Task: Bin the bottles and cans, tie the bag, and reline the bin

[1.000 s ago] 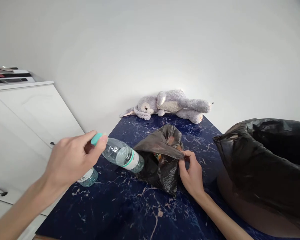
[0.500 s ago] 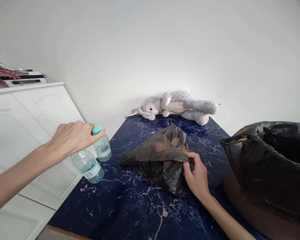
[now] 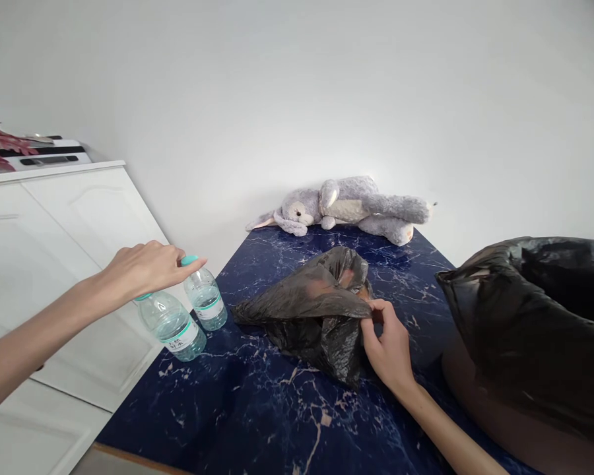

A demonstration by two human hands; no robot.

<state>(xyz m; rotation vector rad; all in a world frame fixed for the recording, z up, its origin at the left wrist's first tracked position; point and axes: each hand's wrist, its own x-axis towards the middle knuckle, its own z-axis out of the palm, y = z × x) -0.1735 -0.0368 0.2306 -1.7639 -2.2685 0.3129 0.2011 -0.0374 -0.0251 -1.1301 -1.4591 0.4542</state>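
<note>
Head view: fingers of the left hand [image 3: 146, 267] grip the teal cap of a clear bottle [image 3: 208, 300] at the left edge of a blue marbled worktop [image 3: 247, 422], just beside a second bottle [image 3: 173, 330]. The right hand [image 3: 389, 343] pinches the edge of a crumpled black bag [image 3: 301, 303] mid-worktop. A plush rabbit [image 3: 349, 206] lies beyond; a black-lined bin [image 3: 529, 323] is at right.

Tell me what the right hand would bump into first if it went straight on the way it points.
The crumpled black plastic bag on the blue marbled tabletop: the right hand pinches its edge. What lies behind that edge, and how deep, is hard to judge.
</note>
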